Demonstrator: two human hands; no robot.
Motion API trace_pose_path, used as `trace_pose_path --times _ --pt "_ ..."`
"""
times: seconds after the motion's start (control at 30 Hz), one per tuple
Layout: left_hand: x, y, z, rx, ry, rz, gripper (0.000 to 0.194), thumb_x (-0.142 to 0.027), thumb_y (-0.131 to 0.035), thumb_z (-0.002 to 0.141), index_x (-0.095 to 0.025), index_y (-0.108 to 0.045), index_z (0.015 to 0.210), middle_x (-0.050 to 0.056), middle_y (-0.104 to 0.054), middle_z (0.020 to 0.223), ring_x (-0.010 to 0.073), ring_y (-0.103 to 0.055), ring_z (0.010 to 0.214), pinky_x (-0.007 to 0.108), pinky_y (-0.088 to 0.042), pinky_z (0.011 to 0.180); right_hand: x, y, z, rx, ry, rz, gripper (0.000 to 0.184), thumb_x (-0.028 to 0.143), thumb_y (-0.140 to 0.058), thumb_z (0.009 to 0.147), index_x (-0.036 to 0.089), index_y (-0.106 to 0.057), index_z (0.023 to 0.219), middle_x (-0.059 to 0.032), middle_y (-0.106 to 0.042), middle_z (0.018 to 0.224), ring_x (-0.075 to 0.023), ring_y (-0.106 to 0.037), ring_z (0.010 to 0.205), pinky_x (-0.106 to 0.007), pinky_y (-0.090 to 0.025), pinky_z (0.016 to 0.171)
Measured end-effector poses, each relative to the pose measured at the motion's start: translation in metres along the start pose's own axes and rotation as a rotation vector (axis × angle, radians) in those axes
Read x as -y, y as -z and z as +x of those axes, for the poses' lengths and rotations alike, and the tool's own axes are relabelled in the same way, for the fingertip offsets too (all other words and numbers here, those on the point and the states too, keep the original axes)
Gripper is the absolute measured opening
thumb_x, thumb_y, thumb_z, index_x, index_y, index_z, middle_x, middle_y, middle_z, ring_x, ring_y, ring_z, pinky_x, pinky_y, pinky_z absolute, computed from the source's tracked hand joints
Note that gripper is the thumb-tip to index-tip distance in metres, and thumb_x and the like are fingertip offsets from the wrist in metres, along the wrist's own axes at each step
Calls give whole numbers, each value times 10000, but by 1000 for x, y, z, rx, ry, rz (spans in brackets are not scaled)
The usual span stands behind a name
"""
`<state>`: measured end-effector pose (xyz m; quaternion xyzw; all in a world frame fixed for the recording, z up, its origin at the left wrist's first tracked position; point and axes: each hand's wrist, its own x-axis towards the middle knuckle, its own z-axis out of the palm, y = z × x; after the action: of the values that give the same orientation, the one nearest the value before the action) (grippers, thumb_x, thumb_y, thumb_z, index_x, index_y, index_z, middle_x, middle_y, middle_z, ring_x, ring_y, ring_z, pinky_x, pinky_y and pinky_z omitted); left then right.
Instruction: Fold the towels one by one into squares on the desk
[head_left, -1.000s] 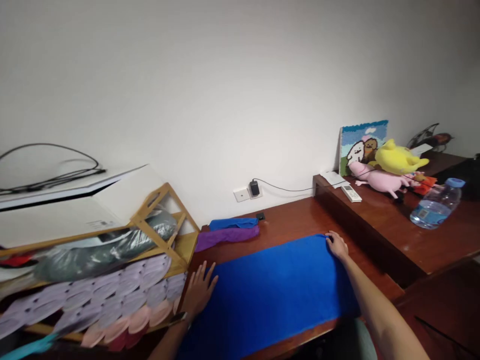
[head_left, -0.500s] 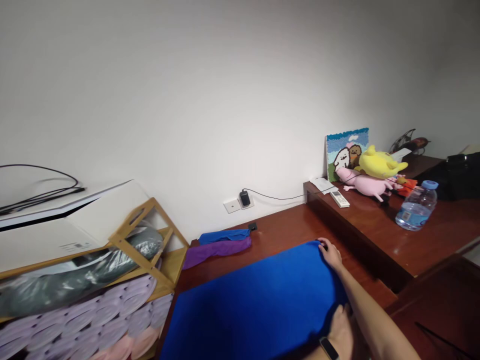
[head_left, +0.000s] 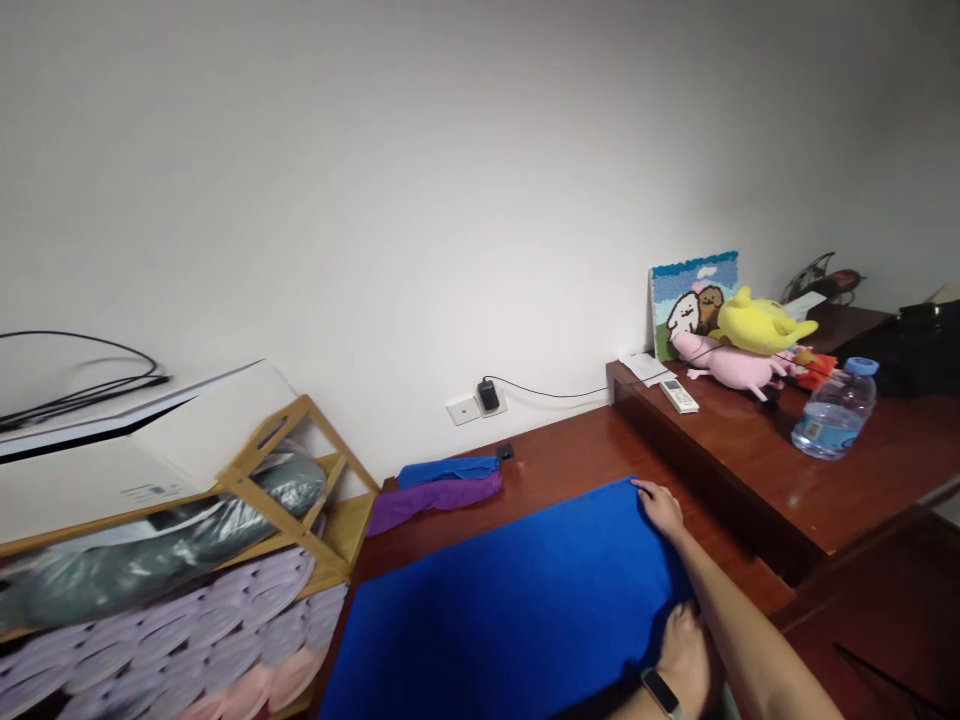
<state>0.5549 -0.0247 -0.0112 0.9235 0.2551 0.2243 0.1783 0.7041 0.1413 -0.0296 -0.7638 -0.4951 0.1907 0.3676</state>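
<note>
A plain blue cloth lies spread over the lower reddish-brown tabletop, its surface mostly smooth. At its far right corner, my right hand pinches the edge between thumb and fingers. Closer to me, my left hand, with a dark-faced wristband on the wrist, is closed at the cloth's right edge; its fingertips are partly hidden beside my right forearm. Behind the cloth lie a folded purple cloth and a folded blue cloth near the wall.
A raised wooden top at right carries a water bottle, plush toys, a remote and a dog picture. Left stands a wooden rack with lilac slippers. A charger sits in the wall socket.
Both hands stay at the cloth's right side. My right hand and the far corner have shifted very slightly left; otherwise the cloth looks the same.
</note>
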Motion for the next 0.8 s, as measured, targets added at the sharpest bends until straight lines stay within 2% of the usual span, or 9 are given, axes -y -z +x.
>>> trace_pose_path --times 0.1,0.2,0.3,0.4,0.5,0.6,0.7,0.8 --pt "6 -2 -11 -5 47 101 389 -46 -590 786 -309 -764 1014 144 -778 840 300 -722 773 438 -590 632 -1 2 3 7 -39 25 430 411 -486 920 363 -750 1256 -3 -732 1330 -267 -617 1306 -464 -445 1139" --pt "8 5 -20 3 -35 203 201 -108 -665 776 -252 -695 912 98 -744 731 271 -711 686 383 -513 498 2 7 4 14 -46 58 409 416 -519 881 324 -783 1179 -23 -770 1251 -263 -665 1245 -453 -470 1119" --pt "8 20 -27 -37 -70 259 143 -179 -719 742 -218 -631 847 59 -722 702 236 -700 654 331 -470 477 14 12 5 13 -14 99 425 412 -496 863 239 -795 1111 -72 -787 1200 -259 -698 1191 -421 -508 1076" --pt "7 45 -32 -123 -10 254 115 -226 -722 786 -222 -615 826 40 -726 694 221 -708 662 308 -511 547 38 14 6 10 30 126 448 398 -483 841 183 -792 1084 -122 -786 1186 -268 -722 1136 -396 -537 1025" --pt "5 78 -44 -211 138 148 69 -198 -697 844 -240 -643 854 44 -760 728 215 -737 695 304 -568 659 74 9 7 27 85 128 437 406 -547 792 189 -789 1084 -122 -796 1145 -277 -749 1024 -390 -568 942" --pt "5 121 -72 -299 317 -77 155 -197 -705 845 -267 -683 981 74 -804 846 241 -774 811 318 -602 745 119 -4 4 70 150 114 434 409 -579 771 190 -790 1080 -117 -802 1108 -270 -755 940 -377 -582 865" --pt "9 171 -114 -447 529 -334 321 -195 -694 845 -303 -679 1147 53 -827 919 240 -789 879 332 -617 817 172 -29 -3 147 233 91 413 379 -545 794 179 -800 1051 -110 -810 1047 -256 -752 895 -362 -584 827" --pt "21 219 -169 -608 684 -522 367 -277 -682 881 -300 -663 1247 32 -839 912 220 -797 852 329 -621 848 234 -66 -17 246 343 68 428 362 -481 862 171 -802 1071 -107 -807 1062 -245 -746 946 -345 -573 867"
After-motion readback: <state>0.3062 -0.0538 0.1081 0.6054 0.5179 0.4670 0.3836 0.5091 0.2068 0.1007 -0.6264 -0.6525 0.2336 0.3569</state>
